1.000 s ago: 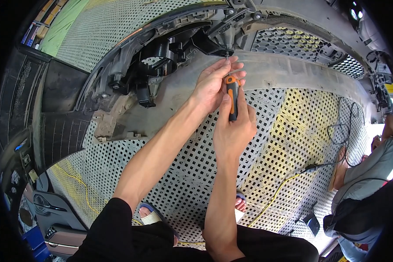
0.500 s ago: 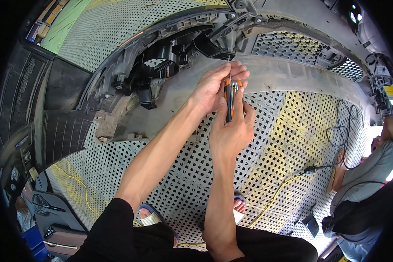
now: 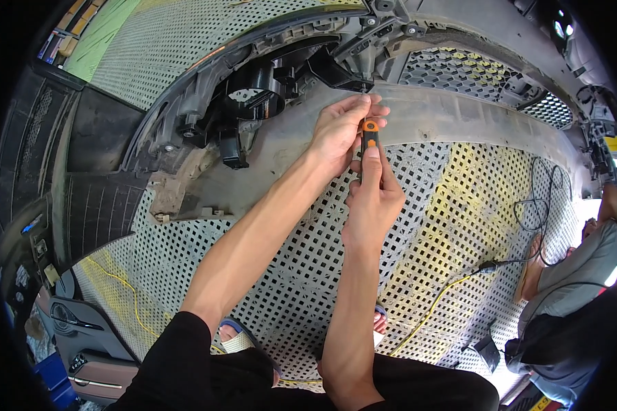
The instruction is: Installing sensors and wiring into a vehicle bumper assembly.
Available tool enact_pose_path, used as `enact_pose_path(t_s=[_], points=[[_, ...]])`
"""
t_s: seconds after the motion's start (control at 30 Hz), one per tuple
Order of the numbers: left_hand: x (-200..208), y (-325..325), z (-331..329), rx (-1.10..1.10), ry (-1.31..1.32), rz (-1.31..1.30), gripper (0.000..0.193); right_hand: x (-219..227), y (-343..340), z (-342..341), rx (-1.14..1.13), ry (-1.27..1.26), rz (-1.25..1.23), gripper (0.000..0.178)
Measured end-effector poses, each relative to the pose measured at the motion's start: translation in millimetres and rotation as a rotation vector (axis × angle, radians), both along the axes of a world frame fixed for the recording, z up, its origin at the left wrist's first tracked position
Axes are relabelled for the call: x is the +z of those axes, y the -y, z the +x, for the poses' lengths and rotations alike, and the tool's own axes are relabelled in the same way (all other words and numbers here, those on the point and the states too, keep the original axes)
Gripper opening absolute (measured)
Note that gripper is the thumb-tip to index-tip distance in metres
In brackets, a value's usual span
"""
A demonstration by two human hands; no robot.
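Note:
In front of me is a large grey car bumper [image 3: 418, 109], with a black plastic bracket [image 3: 332, 72] on its inner side. My right hand [image 3: 373, 205] is closed around an orange-and-black folding hex key set [image 3: 371, 135], its thumb lying along the handle. My left hand [image 3: 339, 130] reaches just below the bracket's lower end. Its thumb and fingertips are pinched together above the tool's orange end; what lies between them is too small to make out. The tool's tip is hidden behind those fingers.
A round black housing [image 3: 257, 96] sits left of the bracket. Perforated matting [image 3: 288, 274] covers the floor. A yellow cord [image 3: 428, 318] joins a black cable [image 3: 541, 205] at right, near another person's leg [image 3: 555, 253]. A door panel [image 3: 89, 329] lies at lower left.
My right hand has turned the folding hex key set, so its side with the orange button now faces up. That hand has shifted slightly right; my left hand stays almost in place.

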State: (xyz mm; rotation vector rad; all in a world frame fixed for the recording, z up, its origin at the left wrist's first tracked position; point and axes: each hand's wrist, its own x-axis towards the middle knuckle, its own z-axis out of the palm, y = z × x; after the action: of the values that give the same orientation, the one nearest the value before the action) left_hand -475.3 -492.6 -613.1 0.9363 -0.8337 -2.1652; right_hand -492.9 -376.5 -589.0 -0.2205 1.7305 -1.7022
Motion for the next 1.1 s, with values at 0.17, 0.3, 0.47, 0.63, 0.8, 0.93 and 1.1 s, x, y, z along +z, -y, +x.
enact_pose_path(t_s=[0.17, 0.3, 0.47, 0.63, 0.8, 0.93, 1.1], points=[[-2, 2, -2, 0.006, 0.036, -0.036, 0.028, 7, -2, -7, -0.06, 0.403, -0.17, 0.04], [-2, 2, -2, 0.014, 0.041, -0.036, 0.027, 8, -4, -13, -0.057, 0.59, -0.272, 0.032], [-2, 3, -4, 0.02, 0.024, -0.028, 0.027, 0, -7, -21, -0.035, 0.817, -0.451, 0.031], [2, 6, 0, -0.014, 0.094, -0.099, 0.029, 27, 0, -6, -0.089, 0.563, -0.233, 0.034], [0, 4, -4, -0.007, 0.069, -0.092, 0.029, -5, -4, -6, 0.011, -0.261, 0.147, 0.042], [-1, 5, -3, 0.005, 0.067, -0.068, 0.028, 4, -4, -5, 0.007, -0.012, 0.025, 0.04], [1, 5, -5, 0.017, 0.051, -0.065, 0.027, 11, -4, -8, -0.04, 0.314, -0.134, 0.037]])
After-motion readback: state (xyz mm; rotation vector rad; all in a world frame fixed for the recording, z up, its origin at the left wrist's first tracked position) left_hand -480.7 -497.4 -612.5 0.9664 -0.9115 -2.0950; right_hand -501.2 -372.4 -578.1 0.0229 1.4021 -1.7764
